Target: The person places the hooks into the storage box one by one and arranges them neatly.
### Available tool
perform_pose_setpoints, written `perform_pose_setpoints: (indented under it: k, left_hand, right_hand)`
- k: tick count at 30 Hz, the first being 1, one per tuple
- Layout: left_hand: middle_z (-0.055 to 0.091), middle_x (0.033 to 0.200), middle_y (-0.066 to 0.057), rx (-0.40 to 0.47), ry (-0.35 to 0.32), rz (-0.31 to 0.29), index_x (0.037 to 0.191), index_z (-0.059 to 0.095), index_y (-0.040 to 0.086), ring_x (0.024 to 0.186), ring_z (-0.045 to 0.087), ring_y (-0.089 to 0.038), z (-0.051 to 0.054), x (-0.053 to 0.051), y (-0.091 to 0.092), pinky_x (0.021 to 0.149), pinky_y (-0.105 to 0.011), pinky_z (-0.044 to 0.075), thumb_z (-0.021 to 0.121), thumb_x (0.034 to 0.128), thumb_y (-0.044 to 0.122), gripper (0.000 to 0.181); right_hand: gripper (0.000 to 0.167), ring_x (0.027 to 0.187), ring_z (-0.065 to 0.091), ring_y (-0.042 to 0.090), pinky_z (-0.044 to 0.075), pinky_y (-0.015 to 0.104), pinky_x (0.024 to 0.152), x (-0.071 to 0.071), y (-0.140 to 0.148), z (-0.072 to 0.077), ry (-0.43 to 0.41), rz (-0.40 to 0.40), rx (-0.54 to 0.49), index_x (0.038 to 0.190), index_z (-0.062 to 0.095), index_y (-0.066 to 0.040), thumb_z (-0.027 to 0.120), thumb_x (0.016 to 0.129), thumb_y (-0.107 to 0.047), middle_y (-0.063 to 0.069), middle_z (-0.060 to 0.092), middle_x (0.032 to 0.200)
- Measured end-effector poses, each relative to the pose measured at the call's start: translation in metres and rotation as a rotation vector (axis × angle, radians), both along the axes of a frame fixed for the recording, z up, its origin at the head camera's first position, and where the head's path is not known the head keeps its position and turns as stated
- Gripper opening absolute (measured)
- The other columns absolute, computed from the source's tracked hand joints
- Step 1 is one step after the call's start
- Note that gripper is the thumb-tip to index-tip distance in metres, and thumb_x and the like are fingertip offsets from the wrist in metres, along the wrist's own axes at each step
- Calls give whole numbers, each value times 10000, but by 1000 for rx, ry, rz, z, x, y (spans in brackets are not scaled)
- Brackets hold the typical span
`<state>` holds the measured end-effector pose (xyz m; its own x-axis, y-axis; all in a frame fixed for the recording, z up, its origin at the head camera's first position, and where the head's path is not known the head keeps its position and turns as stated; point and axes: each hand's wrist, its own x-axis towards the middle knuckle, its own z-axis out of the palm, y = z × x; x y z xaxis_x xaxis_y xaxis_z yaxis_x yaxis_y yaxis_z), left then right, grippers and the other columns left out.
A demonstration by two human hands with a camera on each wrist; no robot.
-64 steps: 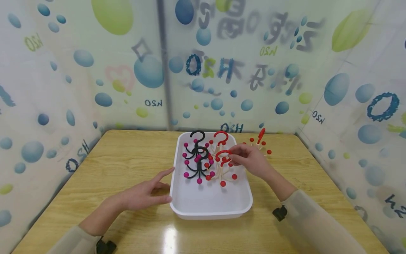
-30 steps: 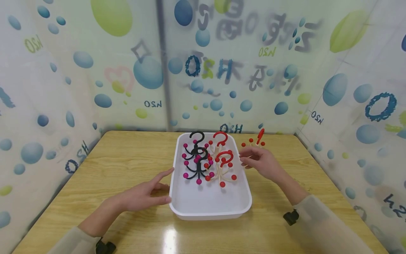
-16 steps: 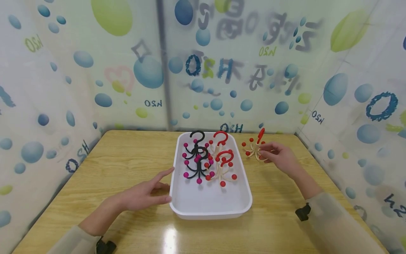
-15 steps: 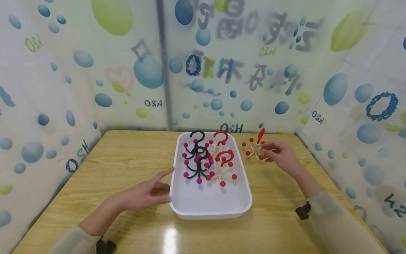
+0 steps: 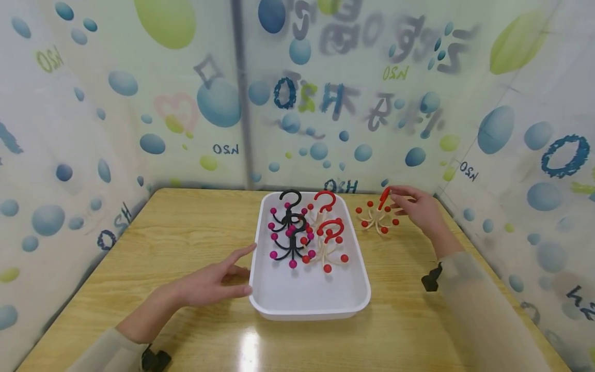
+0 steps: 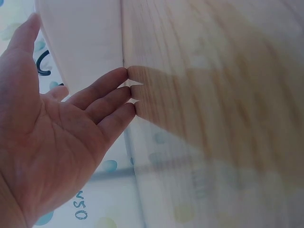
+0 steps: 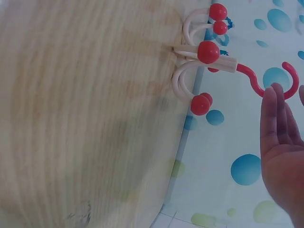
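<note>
A white plastic tray [image 5: 310, 305] holds two black hook hangers [image 5: 293, 243] with magenta ball tips and two cream ones with red hooks [image 5: 331, 227] and red balls. My left hand [image 5: 211, 283] is spread at the tray's left wall, with a thumb and a finger at the rim. In the left wrist view three of its fingertips [image 6: 130, 92] reach down to the table. Right of the tray another cream hanger [image 5: 375, 219] stands on the table, red hook up. Beside that hook is my right hand [image 5: 420, 209], fingers straight; in the right wrist view they overlap part of it, thumb apart.
The wooden table [image 5: 195, 227] ends at the back against a printed curtain [image 5: 297, 103] with blue and green spots. Similar curtains close off the left and right sides. The tray's near end [image 5: 311, 289] shows bare floor.
My right hand has left the red hook of the near cream hanger in the tray. It has moved right to the standing hanger, then up beside its hook. The left hand has stayed put.
</note>
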<state>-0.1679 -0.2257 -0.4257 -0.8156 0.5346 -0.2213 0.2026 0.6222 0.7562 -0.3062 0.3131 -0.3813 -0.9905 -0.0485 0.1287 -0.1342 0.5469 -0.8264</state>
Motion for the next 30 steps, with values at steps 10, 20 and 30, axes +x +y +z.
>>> perform_pose_setpoints:
  k: [10,20,30]
  left_hand:
    - [624,1591,-155,-2,5,-4,1767,101,384,1529,528,-451,-2,0,0,1246,-744,364,700,1062,521,935]
    - [617,1598,-159,-9,14,4,1765,100,397,1530,527,-455,0,1,-2,1246,-746,363,699,1063,521,932]
    - [613,1600,-164,8,5,-2,1765,106,391,1523,536,-452,0,1,-1,1238,-747,375,704,1063,510,930]
  right_hand:
    - [477,1156,745,215,639,189,838,-13,-11,-5,7,-29,19,1585,593,-136,581,1159,-349,188,516,1676]
    - [474,1213,698,364,591,100,816,-13,-8,-9,30,-38,-10,1574,604,-117,575,1160,-347,226,642,1469]
    - [457,1114,732,348,568,95,767,-1,4,-11,58,-79,87,1518,646,-85,597,1152,-354,231,706,1367]
